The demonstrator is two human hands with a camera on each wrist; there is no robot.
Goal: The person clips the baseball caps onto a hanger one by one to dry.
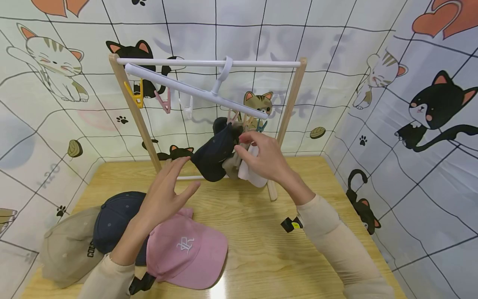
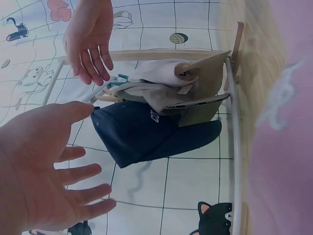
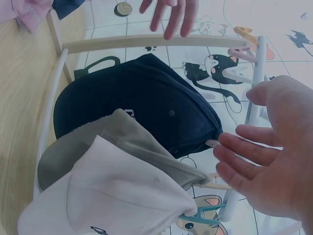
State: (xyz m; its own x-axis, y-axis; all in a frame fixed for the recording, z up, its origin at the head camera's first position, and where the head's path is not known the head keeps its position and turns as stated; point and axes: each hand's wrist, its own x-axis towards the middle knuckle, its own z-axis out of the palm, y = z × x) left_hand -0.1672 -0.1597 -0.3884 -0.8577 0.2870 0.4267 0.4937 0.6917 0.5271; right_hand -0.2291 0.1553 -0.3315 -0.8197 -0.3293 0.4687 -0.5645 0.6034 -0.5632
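Three caps overlap near the table's (image 1: 246, 249) left edge: beige cap (image 1: 71, 245), navy cap (image 1: 117, 220), pink cap (image 1: 190, 253), with a stretch of wood beyond the pink brim. The left hand (image 1: 160, 197), fingers and thumb spread apart, is near the hanging navy cap (image 1: 210, 158). That cap, a grey cap (image 3: 132, 142) and a white cap (image 3: 122, 191) hang beneath the low right end of the tilted hanger (image 1: 186, 89), inside the rack's posts. The right hand (image 1: 269, 155) is close beside them, thumb and fingertips apart; whether it touches, I cannot tell
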